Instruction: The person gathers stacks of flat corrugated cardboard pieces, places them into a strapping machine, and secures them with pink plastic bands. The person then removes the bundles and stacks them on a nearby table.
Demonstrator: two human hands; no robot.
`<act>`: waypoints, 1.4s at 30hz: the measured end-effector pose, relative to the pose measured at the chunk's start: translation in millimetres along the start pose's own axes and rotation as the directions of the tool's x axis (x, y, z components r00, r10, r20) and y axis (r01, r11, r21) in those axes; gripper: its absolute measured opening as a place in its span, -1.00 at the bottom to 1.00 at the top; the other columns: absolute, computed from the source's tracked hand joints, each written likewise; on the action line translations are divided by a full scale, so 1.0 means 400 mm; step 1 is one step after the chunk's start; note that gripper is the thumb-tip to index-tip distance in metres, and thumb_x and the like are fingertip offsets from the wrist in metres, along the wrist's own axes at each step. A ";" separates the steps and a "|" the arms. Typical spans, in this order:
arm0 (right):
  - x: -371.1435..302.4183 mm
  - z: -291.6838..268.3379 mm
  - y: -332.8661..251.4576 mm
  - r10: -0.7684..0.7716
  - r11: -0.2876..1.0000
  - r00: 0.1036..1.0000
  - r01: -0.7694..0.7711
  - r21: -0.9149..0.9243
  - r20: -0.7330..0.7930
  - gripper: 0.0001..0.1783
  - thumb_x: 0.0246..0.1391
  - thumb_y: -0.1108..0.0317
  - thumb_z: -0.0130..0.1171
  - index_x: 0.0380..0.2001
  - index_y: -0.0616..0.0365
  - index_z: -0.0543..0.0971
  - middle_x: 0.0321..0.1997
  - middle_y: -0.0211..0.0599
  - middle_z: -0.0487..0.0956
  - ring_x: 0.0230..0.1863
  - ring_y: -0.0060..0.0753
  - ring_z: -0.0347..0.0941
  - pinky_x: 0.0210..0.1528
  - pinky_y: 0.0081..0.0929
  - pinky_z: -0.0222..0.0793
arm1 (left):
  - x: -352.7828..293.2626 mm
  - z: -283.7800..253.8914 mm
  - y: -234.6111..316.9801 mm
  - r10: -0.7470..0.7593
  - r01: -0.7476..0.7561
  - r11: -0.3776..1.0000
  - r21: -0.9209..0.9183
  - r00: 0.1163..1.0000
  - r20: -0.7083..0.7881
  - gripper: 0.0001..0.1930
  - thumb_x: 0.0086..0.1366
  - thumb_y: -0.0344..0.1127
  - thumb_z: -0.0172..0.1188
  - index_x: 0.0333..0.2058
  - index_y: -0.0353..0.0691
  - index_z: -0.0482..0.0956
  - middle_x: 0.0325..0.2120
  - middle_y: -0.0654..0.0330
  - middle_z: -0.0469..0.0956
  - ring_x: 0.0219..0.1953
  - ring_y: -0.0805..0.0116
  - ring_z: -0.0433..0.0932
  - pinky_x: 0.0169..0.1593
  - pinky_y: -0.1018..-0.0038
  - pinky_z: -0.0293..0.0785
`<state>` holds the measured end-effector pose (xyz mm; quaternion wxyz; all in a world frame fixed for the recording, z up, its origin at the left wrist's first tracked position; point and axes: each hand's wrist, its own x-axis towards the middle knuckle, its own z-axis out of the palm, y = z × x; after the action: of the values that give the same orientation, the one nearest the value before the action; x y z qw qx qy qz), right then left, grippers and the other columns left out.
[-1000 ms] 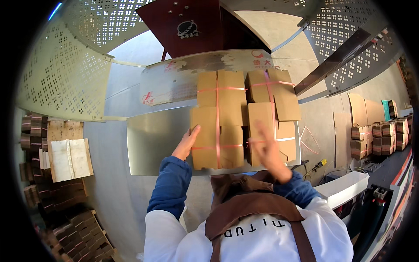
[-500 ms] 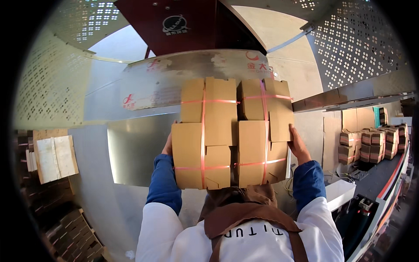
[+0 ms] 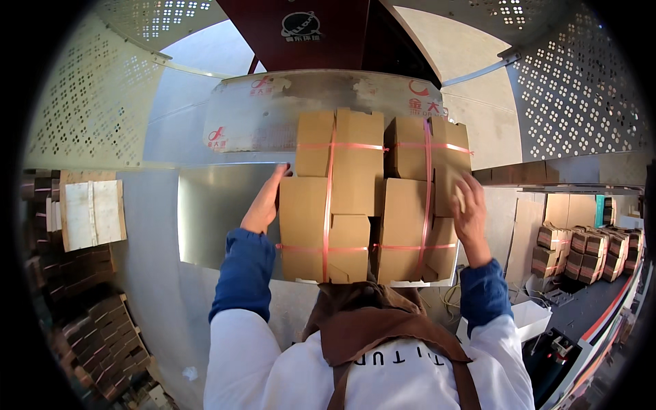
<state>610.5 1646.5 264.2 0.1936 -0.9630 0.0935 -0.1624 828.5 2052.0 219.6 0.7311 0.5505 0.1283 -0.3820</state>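
A person in a white top with blue sleeves and a brown apron presses two strapped bundles of flat cardboard on a shiny metal table, seen from above. The left hand (image 3: 263, 205) lies open, fingers stretched and together, flat against the left side of the left bundle (image 3: 329, 198); it grips nothing. The right hand (image 3: 470, 208) is likewise open, palm laid against the right side of the right bundle (image 3: 418, 198), fingers pointing toward the far edge. The two bundles lie side by side, touching or nearly so, each bound by pink straps (image 3: 326, 205) running lengthwise and across. Their near ends overhang the near edge of the table (image 3: 219, 212) at its right half. More strapped bundles (image 3: 588, 249) stand stacked well apart at the right, and a pale board (image 3: 92, 213) lies at the left.
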 end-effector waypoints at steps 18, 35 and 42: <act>0.040 0.115 -0.018 -0.206 0.978 0.969 0.203 0.039 0.135 -0.33 0.00 0.14 0.21 0.15 0.30 0.39 0.29 0.00 0.30 0.34 0.10 0.12 0.32 0.00 0.04 | 0.012 0.110 -0.002 0.104 -0.002 0.909 0.418 0.969 -0.223 -0.51 0.35 -0.05 0.12 0.03 -0.38 0.49 -0.12 0.16 0.57 -0.11 0.42 0.51 -0.04 0.51 0.42; 0.038 0.114 -0.012 -0.204 0.978 0.969 0.197 0.064 0.141 -0.31 0.01 0.09 0.23 0.16 0.27 0.38 0.31 -0.04 0.28 0.35 0.07 0.10 0.32 0.00 0.02 | 0.040 0.107 -0.010 0.130 -0.014 0.880 0.474 0.969 -0.212 -0.52 0.35 -0.07 0.12 0.03 -0.40 0.50 -0.10 0.19 0.56 -0.06 0.44 0.47 0.01 0.51 0.36; 0.033 0.112 -0.009 -0.236 0.971 0.964 0.228 0.072 0.127 -0.28 0.01 0.06 0.23 0.18 0.24 0.35 0.31 -0.06 0.28 0.34 0.04 0.12 0.32 0.00 0.03 | 0.044 0.104 -0.009 0.152 -0.035 0.860 0.509 0.970 -0.190 -0.53 0.36 -0.07 0.11 0.02 -0.39 0.49 -0.10 0.18 0.55 -0.06 0.43 0.46 0.02 0.52 0.34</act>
<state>639.0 1661.8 230.1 0.2063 -0.9702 -0.0377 -0.1214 828.2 2006.7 221.4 0.5616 0.7664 0.0788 -0.3018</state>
